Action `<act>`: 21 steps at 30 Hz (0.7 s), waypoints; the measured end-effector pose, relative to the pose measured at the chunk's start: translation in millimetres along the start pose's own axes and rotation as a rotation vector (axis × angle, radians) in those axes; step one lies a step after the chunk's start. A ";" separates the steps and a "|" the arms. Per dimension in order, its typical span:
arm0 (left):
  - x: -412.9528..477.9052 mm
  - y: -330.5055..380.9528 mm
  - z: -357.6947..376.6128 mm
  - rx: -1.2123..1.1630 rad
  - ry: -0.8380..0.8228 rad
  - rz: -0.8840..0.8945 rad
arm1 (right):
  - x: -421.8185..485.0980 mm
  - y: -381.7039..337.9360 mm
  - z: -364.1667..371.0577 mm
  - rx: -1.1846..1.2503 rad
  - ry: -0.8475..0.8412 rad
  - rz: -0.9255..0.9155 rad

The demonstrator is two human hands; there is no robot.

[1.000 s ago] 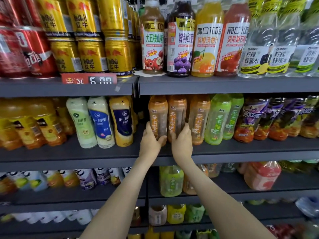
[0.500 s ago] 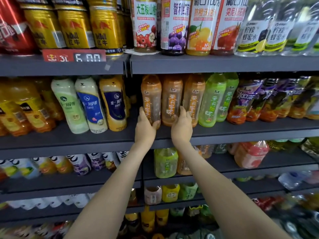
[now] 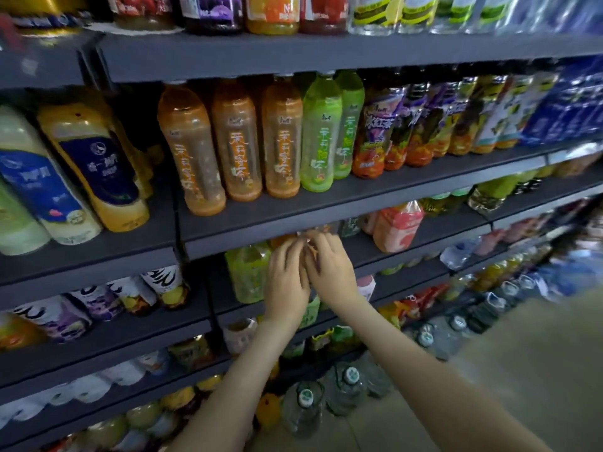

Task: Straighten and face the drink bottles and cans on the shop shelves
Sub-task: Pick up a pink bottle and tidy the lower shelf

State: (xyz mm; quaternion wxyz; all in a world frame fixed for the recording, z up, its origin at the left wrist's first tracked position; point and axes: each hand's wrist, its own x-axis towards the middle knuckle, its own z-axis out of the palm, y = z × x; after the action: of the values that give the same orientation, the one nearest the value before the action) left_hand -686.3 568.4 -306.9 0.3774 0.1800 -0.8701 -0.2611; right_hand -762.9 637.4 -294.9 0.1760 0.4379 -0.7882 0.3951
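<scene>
My left hand [image 3: 287, 282] and right hand [image 3: 330, 267] meet over an orange bottle [image 3: 283, 239] near the lower shelf's [image 3: 421, 238] front edge, touching a green bottle [image 3: 248, 272]. Blur hides whether they grip it. It is mostly hidden, close under the upper shelf [image 3: 261, 234], with bare shelf to its right.

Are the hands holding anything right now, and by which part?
Cannot tell: the left hand and right hand meet over a mostly hidden orange bottle, and the view is blurred.
</scene>
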 end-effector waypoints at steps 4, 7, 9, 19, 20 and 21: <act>-16.8 14.4 27.4 -0.041 -0.223 -0.093 | -26.2 31.0 -24.0 -0.038 -0.103 0.045; -22.2 26.4 51.7 0.017 -0.396 -0.235 | -49.0 62.5 -36.6 -0.067 -0.210 0.112; -26.3 34.9 70.2 0.092 -0.504 -0.295 | -63.5 87.6 -46.5 -0.087 -0.238 0.177; -54.2 129.6 201.2 0.238 -0.633 -0.420 | -121.6 242.4 -163.4 -0.135 -0.295 0.475; -55.7 143.6 217.0 0.236 -0.631 -0.430 | -126.7 260.8 -178.4 -0.143 -0.289 0.497; -57.1 156.2 233.4 0.225 -0.626 -0.440 | -131.3 278.6 -192.7 -0.144 -0.283 0.513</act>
State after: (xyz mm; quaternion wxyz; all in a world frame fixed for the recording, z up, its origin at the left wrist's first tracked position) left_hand -842.5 796.6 -382.0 0.0068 0.3139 -0.9070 -0.2808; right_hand -934.4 944.3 -386.7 -0.0107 0.2615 -0.9158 0.3047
